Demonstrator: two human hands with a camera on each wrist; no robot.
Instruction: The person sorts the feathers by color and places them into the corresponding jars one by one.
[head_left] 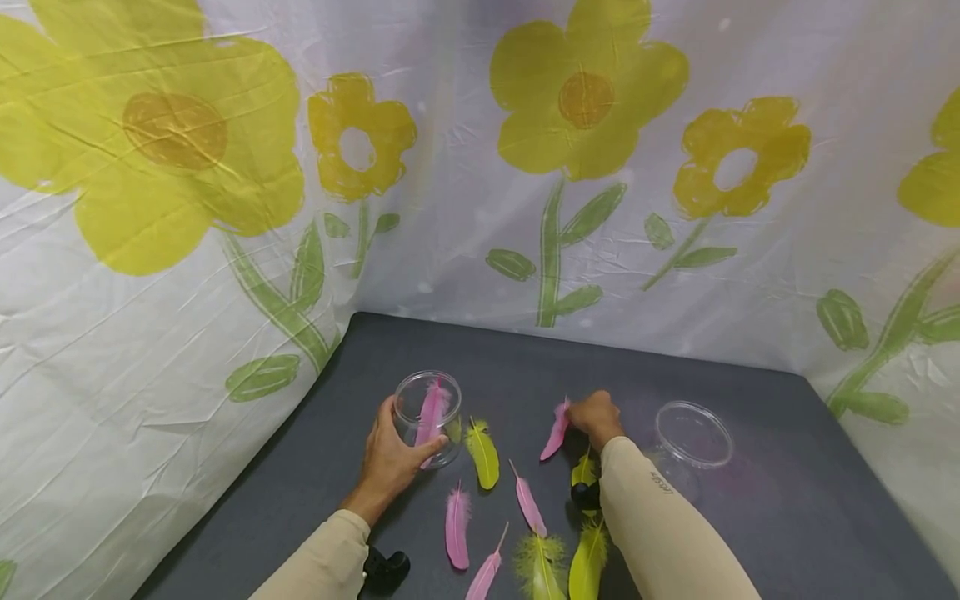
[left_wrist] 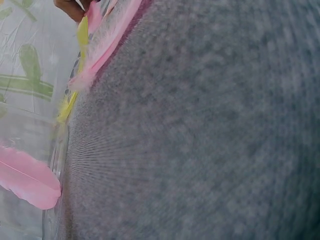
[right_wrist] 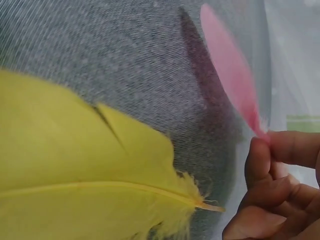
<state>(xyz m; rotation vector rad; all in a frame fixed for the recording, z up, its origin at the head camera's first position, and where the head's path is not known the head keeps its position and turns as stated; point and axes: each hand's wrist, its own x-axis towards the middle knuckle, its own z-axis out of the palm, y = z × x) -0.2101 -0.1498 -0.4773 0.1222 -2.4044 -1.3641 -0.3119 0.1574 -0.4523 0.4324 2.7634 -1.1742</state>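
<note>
Toward the left of the table, my left hand [head_left: 390,458] grips a clear round jar [head_left: 450,446], thumb on the near side. One pink feather [head_left: 432,408] stands inside that jar; it also shows at the edge of the left wrist view. My right hand [head_left: 597,417] pinches another pink feather [head_left: 555,429] between thumb and finger; the right wrist view shows it raised over the cloth, its shadow beside it. A yellow feather [right_wrist: 85,165] lies close below that hand. To the right stands a second clear jar [head_left: 693,433], partly behind my sleeve.
Loose feathers lie between the arms: a yellow feather [head_left: 483,454] beside the held jar, pink feathers [head_left: 456,527] and more yellow ones [head_left: 588,562] nearer me. A dark cloth covers the table [head_left: 780,492]. Flower-printed sheeting [head_left: 450,208] hangs behind and at the sides.
</note>
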